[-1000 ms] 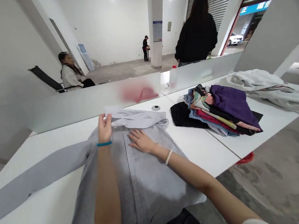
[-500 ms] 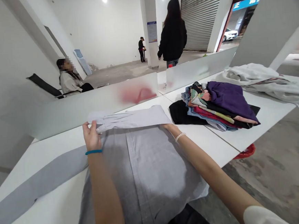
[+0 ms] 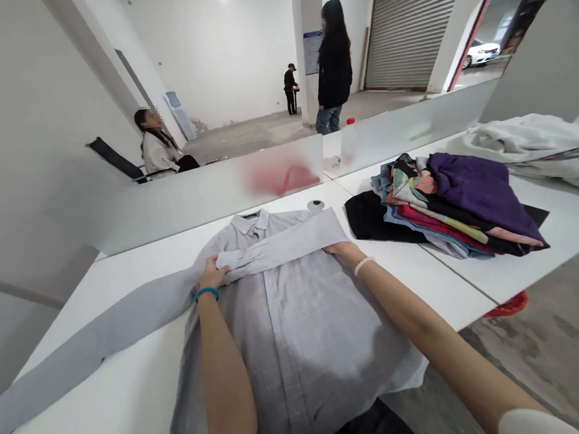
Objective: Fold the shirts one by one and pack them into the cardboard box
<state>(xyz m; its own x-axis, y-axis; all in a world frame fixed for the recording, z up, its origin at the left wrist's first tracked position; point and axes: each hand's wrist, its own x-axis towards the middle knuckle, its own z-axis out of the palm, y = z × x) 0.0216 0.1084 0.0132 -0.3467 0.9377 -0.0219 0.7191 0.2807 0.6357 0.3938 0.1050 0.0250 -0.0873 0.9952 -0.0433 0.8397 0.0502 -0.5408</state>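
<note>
A light grey button-up shirt [image 3: 299, 336] lies front-up on the white table [image 3: 108, 405], collar toward the divider. Its right sleeve [image 3: 286, 244] is folded across the chest. My left hand [image 3: 212, 275], with a blue band at the wrist, pinches the cuff end of that sleeve. My right hand [image 3: 341, 248], with a bead bracelet, is tucked under the sleeve at the shoulder fold, its fingers hidden. The other sleeve [image 3: 79, 347] stretches out flat to the left.
A stack of folded colourful clothes [image 3: 449, 208] with a purple piece on top sits right of the shirt. A heap of pale fabric [image 3: 539, 147] lies further right. A frosted divider [image 3: 207, 193] backs the table. One person sits and two stand beyond it.
The sleeve that both hands held stretched above the collar has been brought down across the shirt's chest. The collar now shows. The standing person in black has moved further away.
</note>
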